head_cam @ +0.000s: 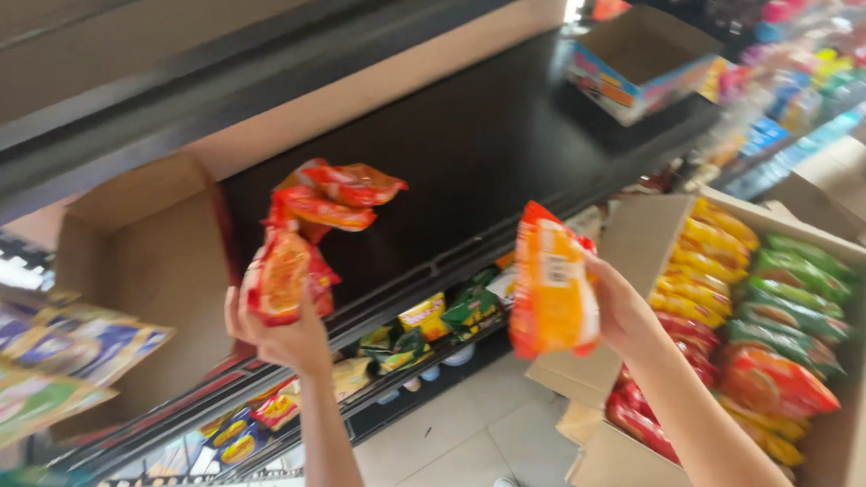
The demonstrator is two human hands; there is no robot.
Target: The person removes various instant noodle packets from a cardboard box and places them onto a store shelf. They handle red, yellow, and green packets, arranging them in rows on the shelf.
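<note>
Now the left hand (283, 333) grips a red snack packet (285, 273) just before the dark shelf (467, 151), where two red packets (335, 194) lie. The right hand (617, 307) clasps an orange packet (553, 281) beside the open carton (643, 236). Best laid flat, edges aligned with those two.

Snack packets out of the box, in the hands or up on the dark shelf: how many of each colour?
Red packets lying on the dark shelf: 2
Red packet in the left hand: 1
Orange packet in the right hand: 1
Total: 4. The picture is blurred, so the shelf pile may hide another.
</note>
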